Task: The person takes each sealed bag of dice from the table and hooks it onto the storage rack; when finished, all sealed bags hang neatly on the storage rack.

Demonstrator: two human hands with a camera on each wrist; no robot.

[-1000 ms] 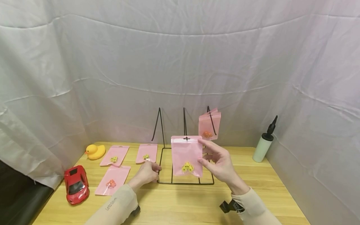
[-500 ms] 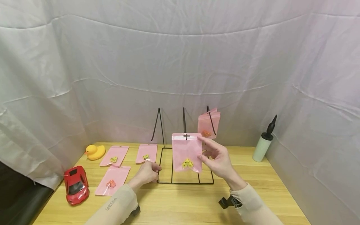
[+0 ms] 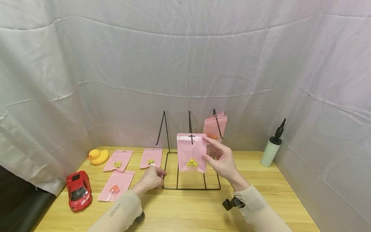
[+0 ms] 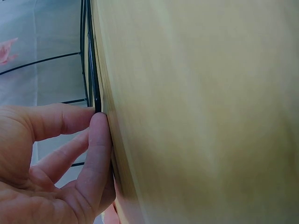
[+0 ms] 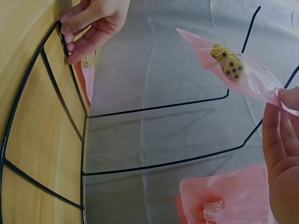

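My right hand (image 3: 221,159) pinches the right edge of a pink zip bag (image 3: 185,149) between thumb and fingers. Yellow dice (image 5: 233,67) with black dots lie inside it, clear in the right wrist view. The tip of the middle hook (image 3: 192,140) of a black wire display rack (image 3: 191,188) shows in front of the bag at its hanging hole. With thumb and fingertips my left hand (image 3: 150,178) holds the rack's base at its front left corner; the left wrist view shows the wire (image 4: 97,100) between them.
Pink bags with orange-red dice (image 3: 215,125) hang on the right hook. Left of the rack lie three pink bags (image 3: 123,158), a yellow rubber duck (image 3: 98,157) and a red toy car (image 3: 79,190). A pale green hand pump (image 3: 271,151) stands at the right.
The held bag has moved up and back along the middle hook, so more of the hook's tip shows in front of it. My left hand has stayed on the rack.
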